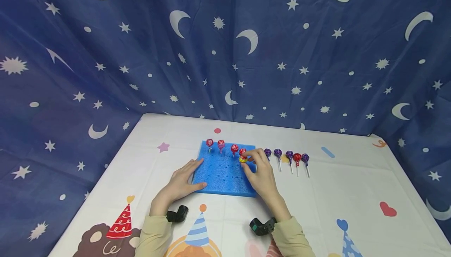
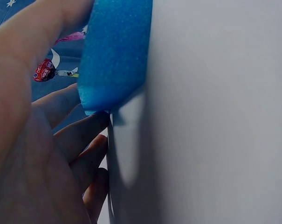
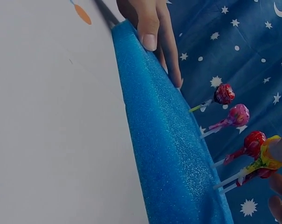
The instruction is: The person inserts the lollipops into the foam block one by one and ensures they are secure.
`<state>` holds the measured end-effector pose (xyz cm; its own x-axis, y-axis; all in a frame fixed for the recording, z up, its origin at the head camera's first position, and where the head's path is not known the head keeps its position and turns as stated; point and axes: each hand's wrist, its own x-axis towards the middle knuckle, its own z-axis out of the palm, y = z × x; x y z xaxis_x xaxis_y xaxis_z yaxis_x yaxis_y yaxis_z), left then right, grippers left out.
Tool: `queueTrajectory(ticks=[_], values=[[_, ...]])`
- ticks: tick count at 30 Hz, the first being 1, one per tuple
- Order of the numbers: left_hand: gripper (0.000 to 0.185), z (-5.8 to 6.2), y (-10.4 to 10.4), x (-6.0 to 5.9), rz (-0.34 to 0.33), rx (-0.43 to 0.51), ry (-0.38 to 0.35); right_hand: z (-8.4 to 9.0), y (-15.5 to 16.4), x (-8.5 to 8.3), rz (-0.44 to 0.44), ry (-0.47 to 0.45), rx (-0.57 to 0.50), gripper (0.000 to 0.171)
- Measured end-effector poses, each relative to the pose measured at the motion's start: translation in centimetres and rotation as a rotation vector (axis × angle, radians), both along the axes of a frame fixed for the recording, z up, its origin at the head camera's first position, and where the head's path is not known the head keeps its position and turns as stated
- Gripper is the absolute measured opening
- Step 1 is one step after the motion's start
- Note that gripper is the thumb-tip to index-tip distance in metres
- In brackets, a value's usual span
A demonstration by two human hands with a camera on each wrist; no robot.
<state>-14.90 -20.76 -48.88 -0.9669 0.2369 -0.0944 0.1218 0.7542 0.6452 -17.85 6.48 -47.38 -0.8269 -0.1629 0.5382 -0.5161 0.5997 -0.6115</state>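
A blue foam board [image 1: 220, 174] lies on the table with small holes in its top. Along its far side, red and pink lollipops [image 3: 238, 115] stand upright on their sticks. My right hand [image 1: 262, 176] pinches a yellow-wrapped lollipop [image 3: 261, 163] by its head between thumb and fingers. Its stick reaches the board's surface in the right wrist view, just in front of a red lollipop [image 1: 242, 152]. My left hand [image 1: 181, 180] rests against the board's left side, fingers extended along the edge and thumb on the near left corner.
Right of the board, several purple lollipops [image 1: 289, 155] and one red lollipop [image 1: 297, 158] lie in a row on the white patterned tablecloth [image 1: 345, 186]. Behind the table hangs a dark blue curtain [image 1: 267, 92] with moons and stars.
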Motion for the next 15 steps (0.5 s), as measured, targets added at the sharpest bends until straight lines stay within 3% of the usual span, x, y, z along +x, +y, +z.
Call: queueTrajectory(ticks=[15], values=[[0.083,-0.20,-0.13,-0.06,0.001,-0.002,0.002,0.10,-0.23,-0.22,0.007,0.027,-0.007,0.023]])
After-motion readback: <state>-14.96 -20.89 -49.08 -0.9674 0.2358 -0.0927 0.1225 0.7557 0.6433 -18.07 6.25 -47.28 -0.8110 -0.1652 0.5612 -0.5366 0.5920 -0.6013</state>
